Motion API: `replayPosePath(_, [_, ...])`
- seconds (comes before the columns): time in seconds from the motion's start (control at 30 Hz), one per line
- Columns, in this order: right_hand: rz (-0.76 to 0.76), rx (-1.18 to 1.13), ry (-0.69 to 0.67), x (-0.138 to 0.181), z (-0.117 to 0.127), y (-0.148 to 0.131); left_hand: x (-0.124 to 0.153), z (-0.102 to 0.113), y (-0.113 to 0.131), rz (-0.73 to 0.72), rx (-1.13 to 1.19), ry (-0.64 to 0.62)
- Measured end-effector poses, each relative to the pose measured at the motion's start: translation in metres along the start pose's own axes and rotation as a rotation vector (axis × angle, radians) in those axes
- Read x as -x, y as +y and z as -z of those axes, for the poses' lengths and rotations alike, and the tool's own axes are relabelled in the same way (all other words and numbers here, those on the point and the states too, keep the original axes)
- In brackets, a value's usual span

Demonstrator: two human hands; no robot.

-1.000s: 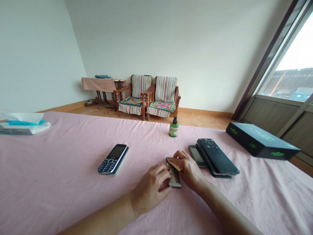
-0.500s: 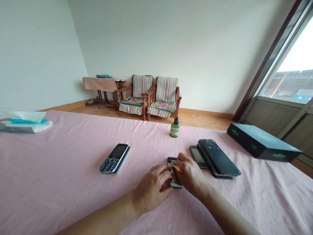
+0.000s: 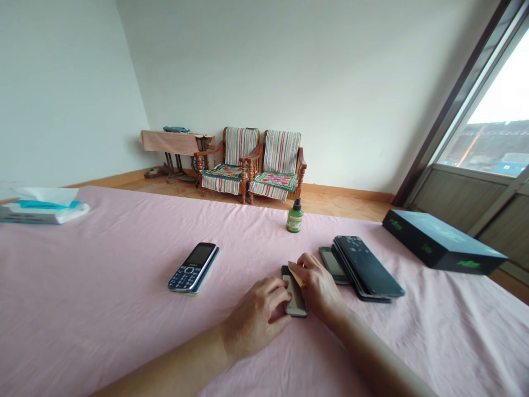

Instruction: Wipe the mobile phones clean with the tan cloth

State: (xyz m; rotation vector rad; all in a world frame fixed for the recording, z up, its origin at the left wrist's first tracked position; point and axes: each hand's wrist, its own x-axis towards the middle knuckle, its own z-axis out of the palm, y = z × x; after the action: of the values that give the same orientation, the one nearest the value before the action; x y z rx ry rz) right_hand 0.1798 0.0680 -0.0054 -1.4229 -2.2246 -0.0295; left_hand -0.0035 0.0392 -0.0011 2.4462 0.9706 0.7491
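A small dark phone (image 3: 295,298) lies on the pink cloth-covered table (image 3: 103,275) in front of me. My left hand (image 3: 256,317) rests on its left edge with curled fingers, holding it in place. My right hand (image 3: 316,284) presses a small tan cloth (image 3: 296,273) against the phone's upper end, fingers closed on the cloth. A blue keypad phone (image 3: 193,267) on top of another phone lies to the left, apart from both hands.
A stack of dark smartphones (image 3: 363,267) lies just right of my right hand. A green spray bottle (image 3: 295,216) stands behind. A dark box (image 3: 442,242) sits at the right edge, a tissue pack (image 3: 41,207) at the far left. Chairs (image 3: 252,165) stand by the wall.
My right hand with the cloth slid down the phone half a second ago and is back toward its top end. My left hand has kept its hold.
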Motion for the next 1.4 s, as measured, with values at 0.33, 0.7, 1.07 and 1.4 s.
replayPosePath(0.33, [0.088,-0.034,-0.026,0.000,0.004,-0.006,0.000,0.000,0.000,-0.011,0.026,0.000])
replayPosePath(0.7, [-0.054,-0.014,0.047,0.008,-0.007,-0.018,-0.001,0.003,0.002,0.012,0.048,-0.022])
replayPosePath(1.07, [0.014,-0.119,0.036,0.011,-0.006,-0.010,0.000,0.002,0.001,0.017,0.064,-0.012])
replayPosePath(1.4, [-0.009,-0.131,0.050,0.009,-0.005,-0.012,-0.002,0.003,0.003,0.022,0.058,-0.011])
